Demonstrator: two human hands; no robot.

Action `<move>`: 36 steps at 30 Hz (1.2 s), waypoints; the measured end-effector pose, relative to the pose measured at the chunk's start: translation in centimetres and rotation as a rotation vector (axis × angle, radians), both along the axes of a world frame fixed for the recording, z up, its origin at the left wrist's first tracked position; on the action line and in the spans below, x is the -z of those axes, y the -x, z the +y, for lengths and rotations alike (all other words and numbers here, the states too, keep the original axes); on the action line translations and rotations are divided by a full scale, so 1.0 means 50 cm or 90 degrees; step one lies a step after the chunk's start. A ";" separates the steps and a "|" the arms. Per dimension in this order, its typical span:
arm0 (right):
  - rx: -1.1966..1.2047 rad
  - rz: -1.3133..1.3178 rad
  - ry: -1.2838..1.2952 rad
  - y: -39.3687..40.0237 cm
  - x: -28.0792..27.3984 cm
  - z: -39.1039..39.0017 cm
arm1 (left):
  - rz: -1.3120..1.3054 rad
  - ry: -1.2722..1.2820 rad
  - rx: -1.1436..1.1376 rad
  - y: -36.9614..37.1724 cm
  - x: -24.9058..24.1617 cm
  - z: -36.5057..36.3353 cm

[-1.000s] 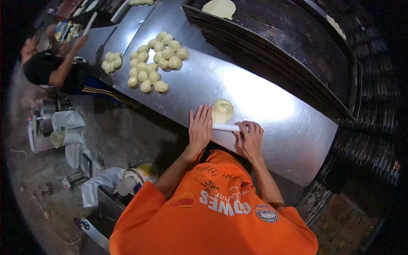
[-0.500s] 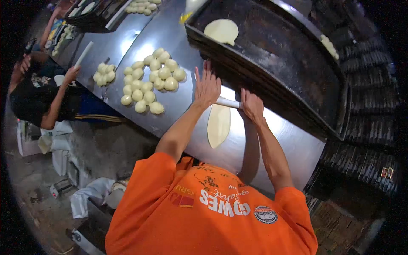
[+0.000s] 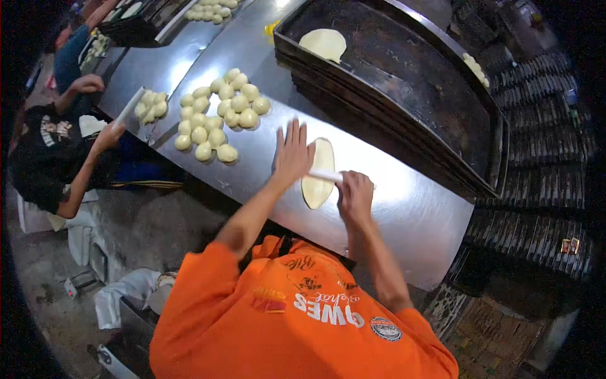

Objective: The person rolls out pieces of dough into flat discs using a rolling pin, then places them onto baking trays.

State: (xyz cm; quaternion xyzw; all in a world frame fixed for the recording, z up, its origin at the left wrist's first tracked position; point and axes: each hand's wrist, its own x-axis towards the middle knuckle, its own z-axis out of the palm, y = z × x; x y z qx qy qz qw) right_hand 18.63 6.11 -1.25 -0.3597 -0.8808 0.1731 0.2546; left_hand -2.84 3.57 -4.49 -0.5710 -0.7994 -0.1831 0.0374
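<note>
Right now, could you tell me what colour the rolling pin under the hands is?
White; the rolling pin shows best in the head view, lying across the pale dough.

This is a bakery workroom, a place of trade rather than a home kitchen. A long steel table (image 3: 404, 208) runs through it, with a heap of dough balls (image 3: 218, 114) portioned out on the bare metal. Large blackened baking trays (image 3: 410, 69) sit stacked at the table's far side, and more dark trays (image 3: 543, 158) fill racks on the right. Another person (image 3: 57, 151) works further along the same table above a rough concrete floor (image 3: 145, 221).
</note>
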 end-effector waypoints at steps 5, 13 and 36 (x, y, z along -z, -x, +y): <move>-0.004 -0.051 0.078 -0.081 0.008 -0.149 | -0.133 0.051 0.064 -0.109 -0.037 -0.261; -0.021 -0.059 -0.091 0.064 -0.013 0.080 | -0.055 -0.063 0.007 0.005 -0.015 -0.032; -0.143 0.021 0.144 0.090 0.041 0.139 | -0.555 0.195 0.088 0.040 -0.059 -0.008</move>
